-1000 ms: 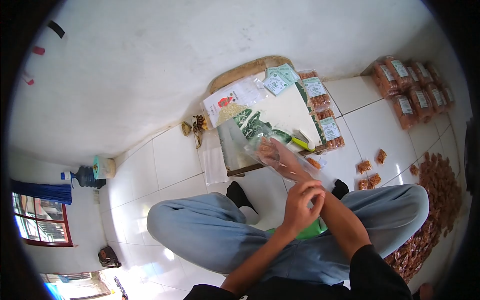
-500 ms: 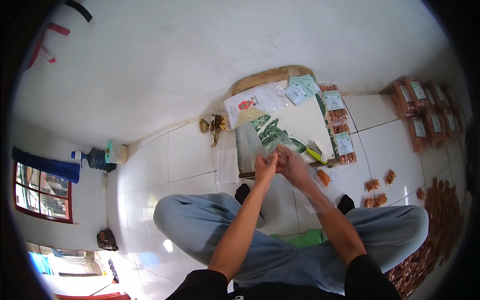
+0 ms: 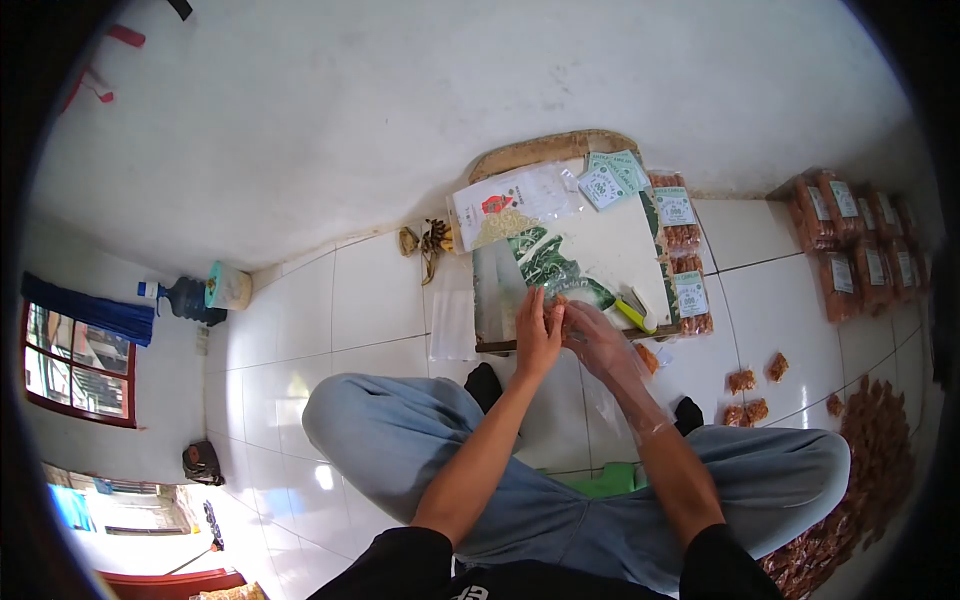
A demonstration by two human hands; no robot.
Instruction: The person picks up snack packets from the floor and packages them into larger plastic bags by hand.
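Observation:
My right hand (image 3: 594, 338) is inside a clear plastic bag (image 3: 628, 385) that reaches down over the wrist and forearm. Its fingers are closed around a small orange-brown snack packet (image 3: 558, 299), mostly hidden by the hands. My left hand (image 3: 538, 332) meets it from the left, fingers upright and close together, thumb against the packet. Both hands are over the near edge of a low table (image 3: 620, 245) with a worn white and green top. To their right on it lies a yellow-green stapler (image 3: 634, 312). Printed label cards (image 3: 607, 184) and a clear bag with red print (image 3: 510, 205) lie farther back.
Labelled snack packs (image 3: 690, 295) stand along the table's right side, with more stacked packs (image 3: 850, 225) by the wall. Loose small packets (image 3: 742, 381) lie on the tiles. A large brown pile (image 3: 860, 470) spreads at right. Clear plastic sheets (image 3: 453, 325) lie left of the table.
The left fingers have straightened upward beside the packet. My right hand has turned slightly and shows more of its plastic-covered back. The view has shifted a little.

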